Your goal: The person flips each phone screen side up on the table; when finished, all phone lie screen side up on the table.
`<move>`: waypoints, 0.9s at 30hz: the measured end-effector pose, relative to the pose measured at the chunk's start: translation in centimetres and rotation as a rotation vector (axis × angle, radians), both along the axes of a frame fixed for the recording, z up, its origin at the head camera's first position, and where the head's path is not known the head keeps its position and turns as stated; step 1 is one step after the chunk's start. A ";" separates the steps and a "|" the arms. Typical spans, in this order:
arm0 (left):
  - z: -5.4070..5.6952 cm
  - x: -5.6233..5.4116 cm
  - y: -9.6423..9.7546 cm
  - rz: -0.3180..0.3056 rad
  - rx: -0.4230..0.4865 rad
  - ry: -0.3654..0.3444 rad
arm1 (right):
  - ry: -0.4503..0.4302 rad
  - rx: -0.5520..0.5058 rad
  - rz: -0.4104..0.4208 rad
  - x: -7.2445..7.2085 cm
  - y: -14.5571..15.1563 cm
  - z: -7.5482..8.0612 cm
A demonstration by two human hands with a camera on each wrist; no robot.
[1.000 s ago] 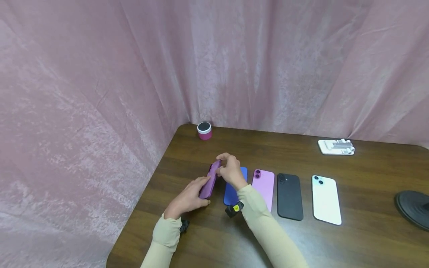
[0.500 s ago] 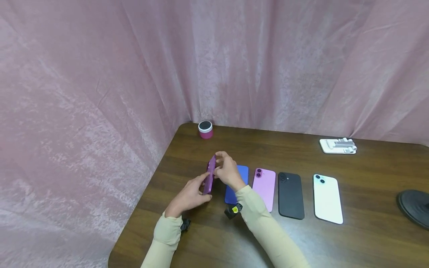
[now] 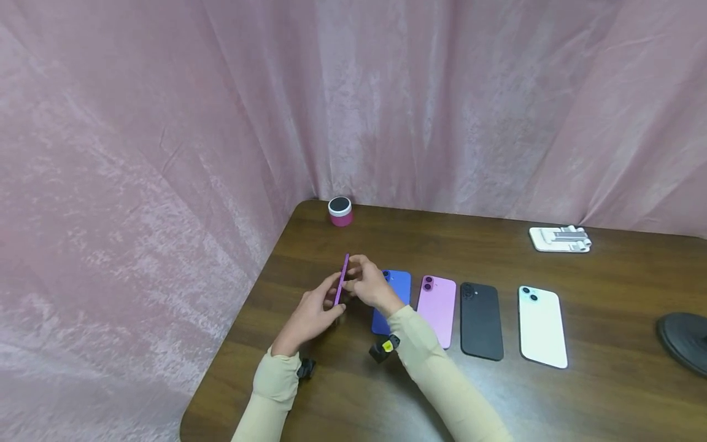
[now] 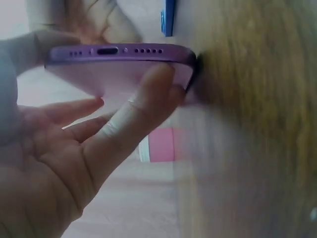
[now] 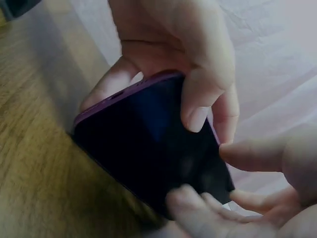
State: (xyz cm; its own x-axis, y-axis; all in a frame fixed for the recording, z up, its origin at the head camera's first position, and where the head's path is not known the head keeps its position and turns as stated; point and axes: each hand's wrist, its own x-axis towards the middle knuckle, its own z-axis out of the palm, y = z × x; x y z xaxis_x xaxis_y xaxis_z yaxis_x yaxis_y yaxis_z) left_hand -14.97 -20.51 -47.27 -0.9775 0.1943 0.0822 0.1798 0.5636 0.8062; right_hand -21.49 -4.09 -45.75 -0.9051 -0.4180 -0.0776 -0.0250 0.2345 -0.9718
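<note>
A purple smartphone stands on its long edge, close over the table, so the head view catches it almost edge-on. My left hand grips its near end, thumb on one face and fingers on the other. The bottom edge of the phone, with charging port and speaker holes, faces the left wrist camera. Toward the far end, my right hand pinches the phone, its fingertips on the screen and the edge. The dark screen is turned to the right wrist camera.
Right of the hands, a blue phone, a pink phone, a black phone and a white phone lie face down in a row. Behind stand a pink jar and a white folded stand. A black round base is at right.
The purple phone has turned from a leaning position to nearly edge-on and shifted slightly left. Both hands have turned with it, and more of the blue phone shows.
</note>
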 end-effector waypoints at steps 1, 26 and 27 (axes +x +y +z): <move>0.1 0.0 0.0 0.006 0.004 -0.006 | 0.012 0.033 0.020 0.0 0.0 -0.1; 0.5 0.2 0.2 0.179 -0.026 -0.014 | 0.051 0.261 -0.087 1.4 -1.8 -1.6; 0.4 0.2 0.1 0.185 -0.028 -0.013 | 0.048 0.277 -0.095 1.4 -1.9 -1.6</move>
State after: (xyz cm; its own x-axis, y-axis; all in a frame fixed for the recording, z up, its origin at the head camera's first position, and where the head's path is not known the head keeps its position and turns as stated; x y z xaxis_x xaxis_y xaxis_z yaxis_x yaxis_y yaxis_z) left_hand -14.78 -20.37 -46.85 -0.9977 0.0134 0.0665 0.0609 0.6082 0.7914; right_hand -20.07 -5.96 -47.30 -0.9445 -0.3002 -0.1335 -0.0343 0.4941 -0.8687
